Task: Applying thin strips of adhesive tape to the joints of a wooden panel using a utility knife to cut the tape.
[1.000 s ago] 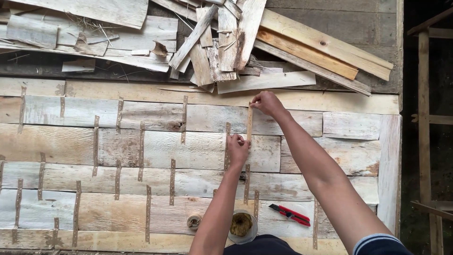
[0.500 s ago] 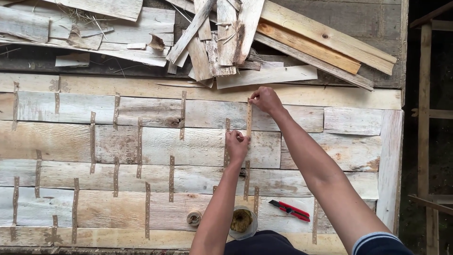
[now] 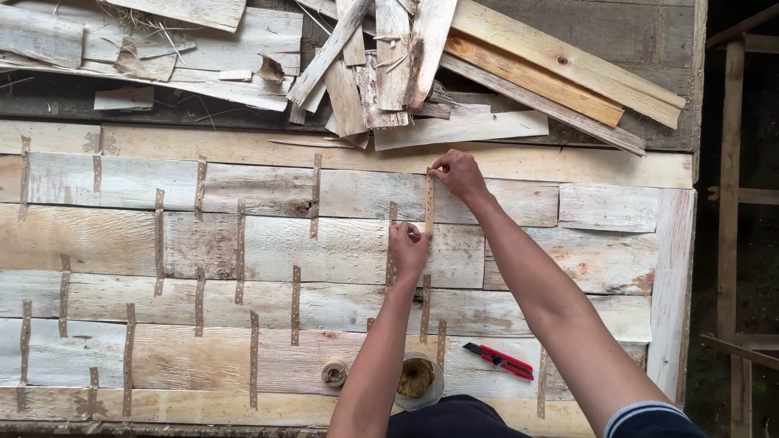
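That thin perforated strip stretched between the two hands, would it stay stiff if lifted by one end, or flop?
Probably floppy: the strip is very thin and narrow, and lies straight only while the right hand and left hand hold its ends. Likely light, since similar strips lie flat across the boards.

Veneer sheet spread across the table, scrap wood pile along the table's far edge, tape strip between both hands, cutter, small pot and tape roll near the near edge.
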